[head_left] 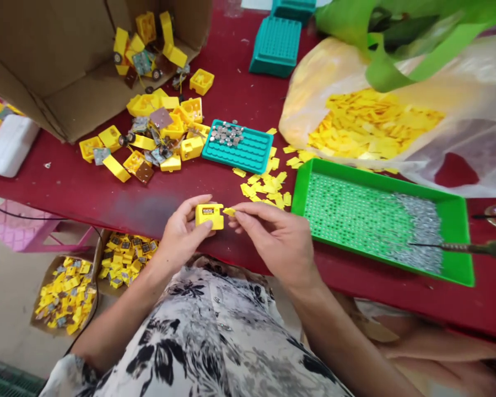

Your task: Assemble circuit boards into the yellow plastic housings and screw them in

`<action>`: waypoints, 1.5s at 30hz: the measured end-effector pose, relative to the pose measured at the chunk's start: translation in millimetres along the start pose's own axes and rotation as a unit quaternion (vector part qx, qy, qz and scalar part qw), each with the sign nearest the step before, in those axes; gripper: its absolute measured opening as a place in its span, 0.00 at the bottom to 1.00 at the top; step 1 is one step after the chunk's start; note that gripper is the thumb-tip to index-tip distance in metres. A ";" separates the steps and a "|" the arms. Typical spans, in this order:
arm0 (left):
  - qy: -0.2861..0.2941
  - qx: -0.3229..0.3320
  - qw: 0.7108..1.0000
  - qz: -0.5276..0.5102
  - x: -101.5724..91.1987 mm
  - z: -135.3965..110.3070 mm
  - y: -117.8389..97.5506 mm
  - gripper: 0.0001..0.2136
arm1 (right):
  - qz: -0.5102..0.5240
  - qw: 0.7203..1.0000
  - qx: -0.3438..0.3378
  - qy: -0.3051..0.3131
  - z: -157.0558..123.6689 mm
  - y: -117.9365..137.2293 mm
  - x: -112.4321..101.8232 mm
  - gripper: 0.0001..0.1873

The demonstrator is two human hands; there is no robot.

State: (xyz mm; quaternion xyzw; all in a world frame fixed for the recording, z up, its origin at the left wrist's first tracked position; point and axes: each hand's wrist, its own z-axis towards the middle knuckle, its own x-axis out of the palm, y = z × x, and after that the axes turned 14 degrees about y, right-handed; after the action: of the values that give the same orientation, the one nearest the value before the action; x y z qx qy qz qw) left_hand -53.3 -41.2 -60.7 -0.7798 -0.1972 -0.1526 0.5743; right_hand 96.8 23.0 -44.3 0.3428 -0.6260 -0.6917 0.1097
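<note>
My left hand (181, 231) grips a small yellow plastic box (209, 215) over the front edge of the red table (107, 193). My right hand (273, 237) pinches a small flat yellow cover piece (230, 211) right against the box's right side. A loose pile of the same yellow cover pieces (268, 184) lies just behind my right hand. A teal tray (240, 146) holding small silver button cells (226, 132) sits further back.
Yellow boxes and circuit parts (157, 132) spill from a tipped cardboard box (66, 60). A green tray of small metal parts (380, 220) lies at right, with a screwdriver (458, 247) across it. A plastic bag of yellow covers (372, 127) is behind. Cartons of yellow boxes (66, 295) sit on the floor.
</note>
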 end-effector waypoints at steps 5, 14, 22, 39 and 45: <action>0.001 0.008 1.000 0.013 -1.6 -0.1 2.7 0.24 | -0.028 0.999 -0.014 0.040 12.2 3.8 4.6 0.07; 0.015 0.025 0.994 0.102 0.9 2.1 3.0 0.18 | -0.077 0.994 0.024 0.069 21.9 7.9 3.9 0.05; -0.006 0.035 0.980 0.194 5.0 1.1 2.4 0.15 | -0.175 0.982 -0.068 0.016 18.9 5.0 6.6 0.07; 0.021 0.067 0.991 0.110 -0.1 -8.4 0.1 0.14 | -0.031 0.985 0.101 0.138 20.1 4.6 6.3 0.11; 0.050 0.117 0.968 0.218 -3.5 -5.7 11.9 0.12 | -0.070 0.984 0.104 0.124 15.2 7.5 4.8 0.05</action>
State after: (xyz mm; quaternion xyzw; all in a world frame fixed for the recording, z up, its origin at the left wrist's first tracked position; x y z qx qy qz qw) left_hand -50.8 -50.3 -70.6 -0.7230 -0.0101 -0.0386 0.6897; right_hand 81.9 30.7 -39.1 0.4787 -0.6504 -0.5809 0.1019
